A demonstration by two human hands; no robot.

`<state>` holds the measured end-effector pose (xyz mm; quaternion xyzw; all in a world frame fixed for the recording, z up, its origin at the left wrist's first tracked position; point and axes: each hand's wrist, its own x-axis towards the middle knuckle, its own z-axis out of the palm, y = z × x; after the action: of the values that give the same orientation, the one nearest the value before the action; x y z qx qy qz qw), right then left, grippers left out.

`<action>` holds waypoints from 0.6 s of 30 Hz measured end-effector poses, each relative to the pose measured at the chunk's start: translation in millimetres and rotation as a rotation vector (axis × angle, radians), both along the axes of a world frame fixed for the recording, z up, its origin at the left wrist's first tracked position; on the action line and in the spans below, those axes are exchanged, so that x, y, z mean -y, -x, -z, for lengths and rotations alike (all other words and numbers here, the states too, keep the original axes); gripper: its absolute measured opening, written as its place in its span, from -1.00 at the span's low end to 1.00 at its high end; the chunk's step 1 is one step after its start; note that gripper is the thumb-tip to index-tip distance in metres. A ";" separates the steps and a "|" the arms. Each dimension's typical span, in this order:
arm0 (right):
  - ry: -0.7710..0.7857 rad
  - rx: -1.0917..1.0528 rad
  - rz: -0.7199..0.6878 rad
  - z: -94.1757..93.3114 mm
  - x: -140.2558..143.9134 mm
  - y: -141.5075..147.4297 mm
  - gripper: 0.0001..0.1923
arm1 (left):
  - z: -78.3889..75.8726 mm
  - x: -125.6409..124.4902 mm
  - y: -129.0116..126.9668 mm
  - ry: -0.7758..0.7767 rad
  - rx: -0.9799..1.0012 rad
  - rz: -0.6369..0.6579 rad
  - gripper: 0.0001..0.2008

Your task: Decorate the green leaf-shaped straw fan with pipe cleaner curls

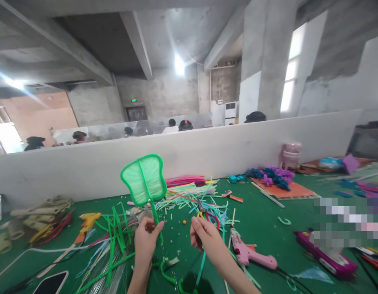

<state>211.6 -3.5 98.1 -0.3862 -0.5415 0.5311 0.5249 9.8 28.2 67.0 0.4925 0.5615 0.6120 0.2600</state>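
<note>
Green-covered counter (262, 220) under concrete beams: the left hand (146, 241) has its grip closed on the stem of a green mesh fan (144, 179), raised upright. At three o'clock, the right hand (204, 234) pinches a green strip (201, 263); a pink glue gun (250, 253) lies farther right.

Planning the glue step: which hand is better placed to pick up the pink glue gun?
Right, probably. The right hand is beside the pink glue gun, though it pinches scissors; the left hand holds the green fan upright.
</note>
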 end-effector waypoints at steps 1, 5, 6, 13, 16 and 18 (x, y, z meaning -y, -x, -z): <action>-0.012 -0.005 -0.030 -2.4 -2.2 3.4 -0.39 | -1.6 2.1 3.3 0.003 -0.012 -0.019 -0.53; -0.063 0.006 -0.077 -10.6 -14.8 27.2 -0.45 | -8.7 14.9 9.1 0.013 -0.047 -0.035 -0.60; -0.077 0.014 -0.081 -11.8 -18.3 34.6 -0.46 | -9.7 18.8 7.5 0.014 -0.050 -0.023 -0.63; -0.169 0.047 -0.125 -10.4 -25.7 65.6 -0.61 | -8.6 42.4 -14.9 0.038 0.002 0.135 -0.81; -0.151 0.045 -0.124 -8.7 -20.4 64.8 -0.60 | -8.5 44.3 -20.3 0.068 0.046 0.208 -0.74; -0.157 0.059 -0.116 -8.6 -16.6 63.0 -0.63 | -8.8 43.8 -23.6 0.096 0.072 0.256 -0.62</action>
<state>148.6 13.1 106.7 -0.3271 -0.6182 0.5050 0.5058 33.4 -15.5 75.9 0.5246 0.5132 0.5635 0.3793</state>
